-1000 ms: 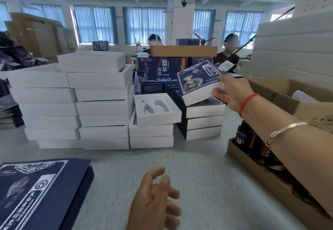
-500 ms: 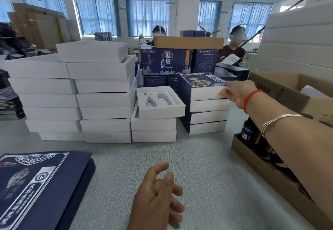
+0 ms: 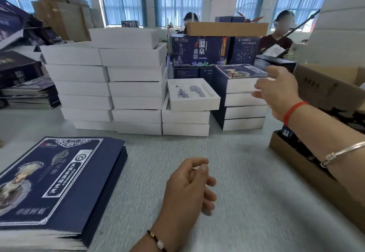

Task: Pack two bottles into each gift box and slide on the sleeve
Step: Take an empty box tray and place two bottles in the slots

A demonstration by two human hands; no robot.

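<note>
A finished box in its dark blue sleeve (image 3: pixel 237 76) lies on top of a stack of sleeved boxes (image 3: pixel 244 111) at mid right. My right hand (image 3: pixel 276 92) hovers just in front of it with fingers spread, holding nothing. An open white gift box (image 3: pixel 192 95) with two grey bottle recesses sits askew on a low white stack. Flat blue sleeves (image 3: pixel 57 182) are piled at the near left. Dark bottles (image 3: pixel 290 135) stand in a cardboard tray (image 3: pixel 316 176) at the right. My left hand (image 3: pixel 189 186) rests low over the table, loosely curled and empty.
Tall stacks of white boxes (image 3: pixel 110 86) fill the middle left. Blue printed cartons (image 3: pixel 199 52) and a brown carton (image 3: pixel 227 28) stand behind. An open brown carton (image 3: pixel 331 86) is at the right. Two people sit across the table. More flat packaging lies at far left.
My right hand set the sleeved box down on the right-hand stack and let go, then drew back slightly. My left hand stayed put.
</note>
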